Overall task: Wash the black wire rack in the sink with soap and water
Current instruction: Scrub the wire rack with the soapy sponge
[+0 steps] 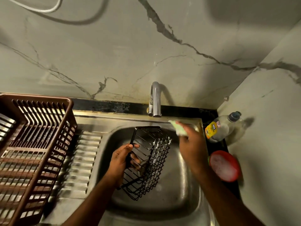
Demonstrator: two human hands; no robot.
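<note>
Black wire rack [149, 162] sat tilted over the steel sink [182, 193], my left hand [121, 160] gripping its frame. My right hand [189, 141] pinched a green sponge [178, 128] just beside the tap [155, 100], suds on the rack's wires.

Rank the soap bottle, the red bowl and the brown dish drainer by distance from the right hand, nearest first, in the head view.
From the right hand:
1. Soap bottle, just to its right by the wall.
2. Red bowl, right and nearer the person.
3. Brown dish drainer, far left across the sink.
</note>
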